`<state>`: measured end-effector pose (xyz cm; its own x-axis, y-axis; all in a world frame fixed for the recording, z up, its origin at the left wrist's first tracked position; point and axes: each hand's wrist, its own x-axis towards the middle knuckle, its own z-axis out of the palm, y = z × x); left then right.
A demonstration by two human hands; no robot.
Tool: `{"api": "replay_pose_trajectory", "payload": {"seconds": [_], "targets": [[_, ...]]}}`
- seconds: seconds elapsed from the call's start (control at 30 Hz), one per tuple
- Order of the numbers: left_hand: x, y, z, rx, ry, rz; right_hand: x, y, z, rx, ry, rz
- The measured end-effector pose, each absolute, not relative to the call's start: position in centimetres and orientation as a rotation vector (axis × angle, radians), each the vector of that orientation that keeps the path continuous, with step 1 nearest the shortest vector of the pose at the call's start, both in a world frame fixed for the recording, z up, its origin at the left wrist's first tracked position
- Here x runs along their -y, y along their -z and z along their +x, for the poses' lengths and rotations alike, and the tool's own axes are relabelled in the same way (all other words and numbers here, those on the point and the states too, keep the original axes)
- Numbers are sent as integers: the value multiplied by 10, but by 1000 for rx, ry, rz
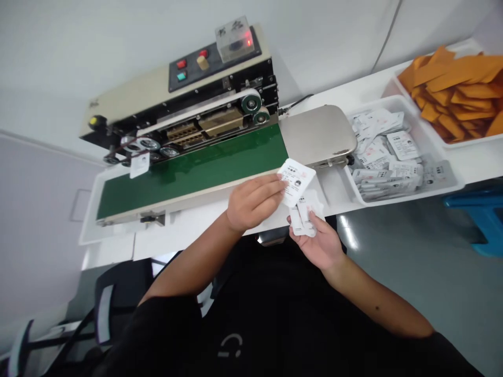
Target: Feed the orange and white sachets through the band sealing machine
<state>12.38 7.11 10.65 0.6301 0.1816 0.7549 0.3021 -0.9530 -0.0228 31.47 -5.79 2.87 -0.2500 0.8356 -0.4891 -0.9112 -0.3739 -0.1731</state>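
Note:
My left hand (257, 201) pinches a small white printed sachet (297, 180) by its left edge, just in front of the near right end of a band sealing machine (176, 84). Below and to the right, my right hand (320, 243) grips several more white sachets (304, 215), fanned and overlapping, with the thumb on top. The two hands are close together, and the left hand's sachet partly covers those in the right. At the far left of the machine, another white sachet (140, 165) hangs at its rollers, over the green conveyor belt (204, 170).
A white bin (440, 189) of similar sachets stands right of the machine's metal plate (318, 131). Beyond it, another white bin (467, 141) holds orange packets (456, 89). A blue stool (477, 209) is at the right, a black chair (121, 288) at the lower left.

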Motion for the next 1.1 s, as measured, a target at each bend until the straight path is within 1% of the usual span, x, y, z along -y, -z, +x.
{"api": "replay_pose_trajectory", "payload": {"seconds": [0.33,0.7,0.8,0.87,0.93,1.0,1.1], "targets": [[-179,-102,137,836,988,-2482,66,-19,324,-145,-1830,-678],[-223,-102,131,1039,804,-2542,67,-19,333,-113,-1793,-706],[-206,-109,130,1192,754,-2467,67,-22,336,-55,-1802,-697],[-177,-112,131,1235,766,-2405,67,-24,336,-30,-1803,-697],[-133,-111,133,1135,814,-2403,67,-25,336,-39,-1793,-710],[-84,-107,136,907,852,-2420,66,-25,333,-64,-1768,-730],[-21,-97,142,755,864,-2620,64,-23,325,-81,-1719,-769]]}}
